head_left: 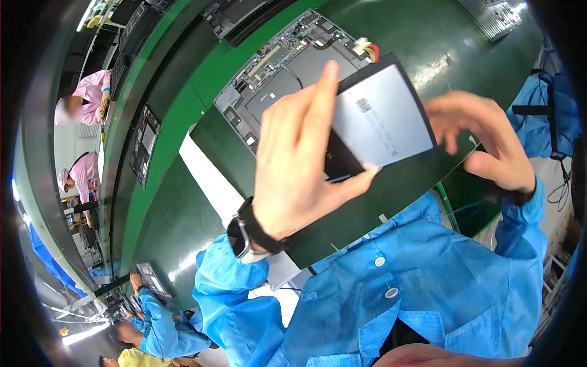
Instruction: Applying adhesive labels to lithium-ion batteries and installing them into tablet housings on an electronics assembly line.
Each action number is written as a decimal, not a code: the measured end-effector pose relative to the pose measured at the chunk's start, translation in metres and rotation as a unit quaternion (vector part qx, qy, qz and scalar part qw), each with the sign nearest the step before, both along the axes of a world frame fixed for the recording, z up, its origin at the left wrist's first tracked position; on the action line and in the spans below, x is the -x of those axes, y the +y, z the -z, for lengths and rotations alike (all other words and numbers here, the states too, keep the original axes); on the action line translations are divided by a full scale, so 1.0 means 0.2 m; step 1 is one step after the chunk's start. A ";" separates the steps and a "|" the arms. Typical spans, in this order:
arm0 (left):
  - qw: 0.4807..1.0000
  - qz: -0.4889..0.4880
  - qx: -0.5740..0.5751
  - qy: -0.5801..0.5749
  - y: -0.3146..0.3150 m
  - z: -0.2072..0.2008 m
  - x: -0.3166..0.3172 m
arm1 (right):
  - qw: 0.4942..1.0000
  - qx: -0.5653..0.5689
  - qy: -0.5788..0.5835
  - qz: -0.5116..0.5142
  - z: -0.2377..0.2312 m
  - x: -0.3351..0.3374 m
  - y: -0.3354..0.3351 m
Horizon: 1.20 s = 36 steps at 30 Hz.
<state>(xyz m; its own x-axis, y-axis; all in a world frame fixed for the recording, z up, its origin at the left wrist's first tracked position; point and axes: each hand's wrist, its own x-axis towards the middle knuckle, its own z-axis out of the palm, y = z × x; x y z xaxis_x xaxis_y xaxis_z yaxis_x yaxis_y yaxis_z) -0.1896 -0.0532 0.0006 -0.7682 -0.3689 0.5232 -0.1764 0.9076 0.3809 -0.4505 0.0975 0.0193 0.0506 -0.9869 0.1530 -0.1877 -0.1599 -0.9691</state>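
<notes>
My left hand (pixel 299 159) grips a flat rectangular panel (pixel 385 116) with a silver face, a barcode label and black edges. Its thumb presses the panel's lower edge; the other fingers stretch along its left side. I cannot make out the panel's exact kind. Beside the panel's right edge is my right hand (pixel 483 134), slightly blurred, thumb and fingers apart and nothing visible in them. Under and behind the left hand lies an opened laptop base (pixel 275 67), its circuit board and dark grey interior exposed. A white connector with red wires (pixel 367 49) shows at its upper right corner.
All this is on a dark green bench mat (pixel 416 37). A white sheet (pixel 208 171) lies left of my wrist. Another laptop part (pixel 235 15) is at the back, and a ribbed metal piece (pixel 492 18) at the far right. Beyond a conveyor (pixel 145 144) with a laptop unit, other people work.
</notes>
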 end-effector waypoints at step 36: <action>0.979 -0.089 -0.165 -0.083 -0.08 0.10 -0.01 | 0.975 -0.110 -0.062 0.181 0.24 0.23 -0.72</action>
<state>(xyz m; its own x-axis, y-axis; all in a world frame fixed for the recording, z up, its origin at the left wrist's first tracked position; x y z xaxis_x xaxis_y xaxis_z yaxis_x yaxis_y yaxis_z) -0.1870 -0.0702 -0.0187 -0.7404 -0.6326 0.2273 -0.4047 0.6895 0.6006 -0.4964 -0.0456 -0.0290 -0.3125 -0.9464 -0.0817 -0.0732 0.1097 -0.9913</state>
